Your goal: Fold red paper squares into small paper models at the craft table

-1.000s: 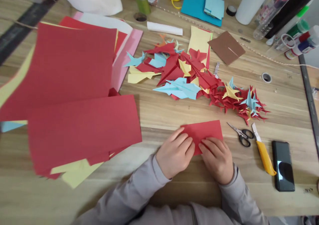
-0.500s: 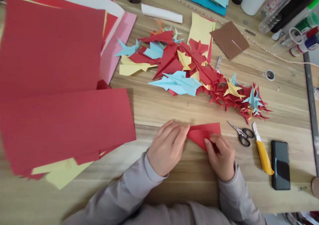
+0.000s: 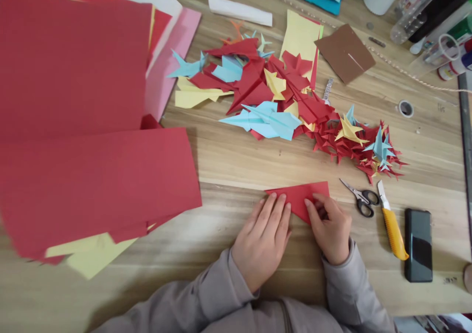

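Note:
A small folded piece of red paper [image 3: 300,197] lies on the wooden table in front of me, its left end tapering to a point. My left hand [image 3: 263,234] rests flat on its lower left edge, fingers stretched out side by side. At the paper's right part, my right hand [image 3: 330,225] pinches it between thumb and bent fingers. Beyond my hands lies a long heap of folded red, blue and yellow paper shapes [image 3: 254,84], with a light blue folded paper plane [image 3: 265,120] at its near side.
Large red paper sheets [image 3: 99,175] are stacked at left. Scissors [image 3: 361,197], a yellow utility knife [image 3: 393,229] and a black phone [image 3: 418,244] lie to the right. Behind are a brown paper square [image 3: 345,52], a tape roll [image 3: 406,108] and a white paper strip [image 3: 240,10].
My left hand has shifted from gripping the paper's left corner to lying flat on its lower edge, fingers extended. My right hand keeps its pinch. The view has shifted slightly.

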Demonstrator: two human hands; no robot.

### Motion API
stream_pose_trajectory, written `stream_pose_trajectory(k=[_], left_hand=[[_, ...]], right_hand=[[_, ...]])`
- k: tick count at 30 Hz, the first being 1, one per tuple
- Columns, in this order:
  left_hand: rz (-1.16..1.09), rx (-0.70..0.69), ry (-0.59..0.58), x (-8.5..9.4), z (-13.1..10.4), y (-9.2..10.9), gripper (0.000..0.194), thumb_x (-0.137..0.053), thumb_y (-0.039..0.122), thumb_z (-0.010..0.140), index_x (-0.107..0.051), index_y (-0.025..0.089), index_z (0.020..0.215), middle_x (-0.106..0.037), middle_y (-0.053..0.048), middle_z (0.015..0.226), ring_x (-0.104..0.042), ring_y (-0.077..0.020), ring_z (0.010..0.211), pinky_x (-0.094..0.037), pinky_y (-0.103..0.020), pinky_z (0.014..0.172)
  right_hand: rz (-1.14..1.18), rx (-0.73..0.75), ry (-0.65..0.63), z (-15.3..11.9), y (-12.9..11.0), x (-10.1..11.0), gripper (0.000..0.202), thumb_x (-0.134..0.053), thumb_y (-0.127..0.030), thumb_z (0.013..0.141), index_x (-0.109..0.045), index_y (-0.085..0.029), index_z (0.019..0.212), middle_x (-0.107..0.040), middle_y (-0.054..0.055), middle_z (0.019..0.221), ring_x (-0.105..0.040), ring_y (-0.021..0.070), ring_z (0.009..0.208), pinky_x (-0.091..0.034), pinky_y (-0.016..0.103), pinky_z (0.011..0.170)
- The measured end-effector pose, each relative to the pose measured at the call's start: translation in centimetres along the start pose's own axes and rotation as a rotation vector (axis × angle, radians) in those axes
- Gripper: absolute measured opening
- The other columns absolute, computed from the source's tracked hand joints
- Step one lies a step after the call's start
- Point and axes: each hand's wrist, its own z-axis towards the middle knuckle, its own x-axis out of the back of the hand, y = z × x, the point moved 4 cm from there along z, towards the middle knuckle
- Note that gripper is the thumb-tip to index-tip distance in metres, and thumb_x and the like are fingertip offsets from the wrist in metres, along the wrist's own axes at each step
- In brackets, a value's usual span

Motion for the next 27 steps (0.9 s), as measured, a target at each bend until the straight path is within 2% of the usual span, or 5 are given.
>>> stream_pose_trajectory(k=[3,6,14,19,27], left_hand=[[-0.005,0.003,-0.027,-0.2,-0.3,0.1,0.040,-0.051,0.026,0.088,-0.057,0.003,0.121,-0.055,-0.019,0.131,-0.049,-0.0330,0.124,-0.040,-0.043,0.102],[-0.035,-0.004,-0.034,-0.4,-0.2,-0.1,0.043,-0.051,0.027,0.088,-0.056,0.001,0.122,-0.053,-0.021,0.133,-0.045,-0.0337,0.128,-0.039,-0.044,0.103],[-0.062,-0.018,-0.055,-0.4,0.1,-0.5,0.043,-0.050,0.027,0.088,-0.055,0.003,0.123,-0.051,-0.020,0.135,-0.044,-0.0334,0.129,-0.038,-0.045,0.104],[-0.068,-0.004,-0.076,-0.5,0.0,-0.4,0.045,-0.048,0.028,0.088,-0.054,0.004,0.126,-0.049,-0.019,0.137,-0.042,-0.0338,0.130,-0.035,-0.046,0.106],[-0.082,0.025,-0.106,-0.5,0.2,-0.6,0.046,-0.046,0.031,0.089,-0.053,0.008,0.128,-0.047,-0.015,0.140,-0.040,-0.0318,0.131,-0.033,-0.045,0.106]], right_hand=[[0.031,-0.065,-0.021,-0.4,0.2,0.0,0.022,-0.060,-0.030,0.083,-0.063,-0.018,0.102,-0.063,-0.003,0.061,-0.054,0.0088,0.048,-0.047,0.020,0.050],[0.101,-0.079,-0.074,-0.7,0.1,0.2,0.022,-0.059,-0.028,0.084,-0.063,-0.019,0.103,-0.064,-0.002,0.063,-0.056,0.0088,0.049,-0.049,0.020,0.051],[0.056,0.090,-0.041,-0.1,-0.4,1.0,0.017,-0.058,-0.021,0.085,-0.067,-0.020,0.098,-0.069,0.006,0.083,-0.065,0.0153,0.072,-0.054,0.027,0.066],[0.126,0.072,-0.105,0.4,0.3,0.8,0.016,-0.058,-0.022,0.085,-0.067,-0.019,0.098,-0.068,0.005,0.080,-0.063,0.0145,0.068,-0.053,0.026,0.063],[0.101,0.032,-0.086,0.5,0.5,0.5,0.014,-0.058,-0.023,0.085,-0.069,-0.020,0.094,-0.068,0.004,0.076,-0.060,0.0127,0.062,-0.051,0.025,0.059]])
